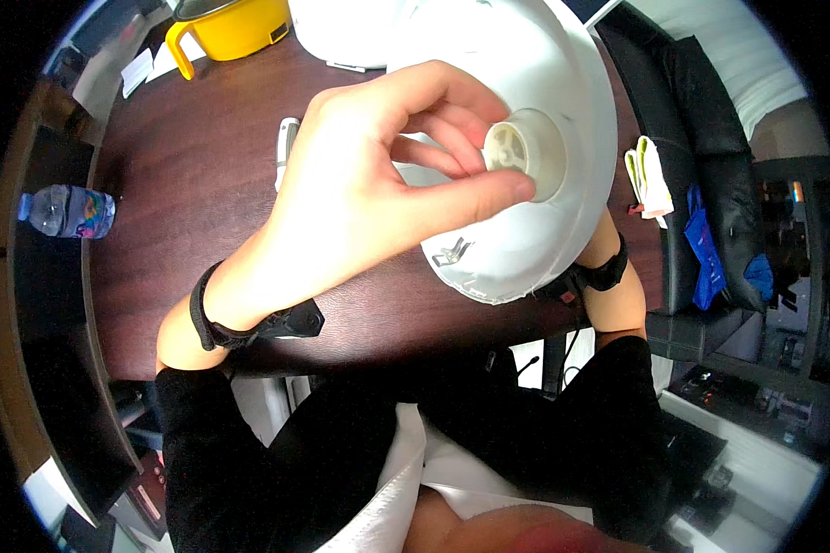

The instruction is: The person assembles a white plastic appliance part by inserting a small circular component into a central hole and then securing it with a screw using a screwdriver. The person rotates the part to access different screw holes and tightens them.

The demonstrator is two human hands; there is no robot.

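Note:
A white plastic shell [489, 253], rounded like a lid, is tilted up toward me over the table. Near its middle a short cream collar [549, 157] stands out. At the collar's mouth, my left hand [378, 157] pinches a small round cream plastic cap [505, 147] with spokes inside, between thumb and fingers. Whether the cap is seated in the collar or only touching it, I cannot tell. My right hand [603, 240] is behind the shell's right edge; only the part by the wrist shows, its fingers hidden. A small metal clip [452, 252] sits on the shell's lower left.
Dark wood table [175, 249] underneath. At the back are a yellow pot [235, 32] with a handle and another white rounded piece [341, 32]. A grey-white handheld object [288, 147] lies behind my left wrist. A water bottle [69, 211] is at far left, a folded cloth [650, 180] at right.

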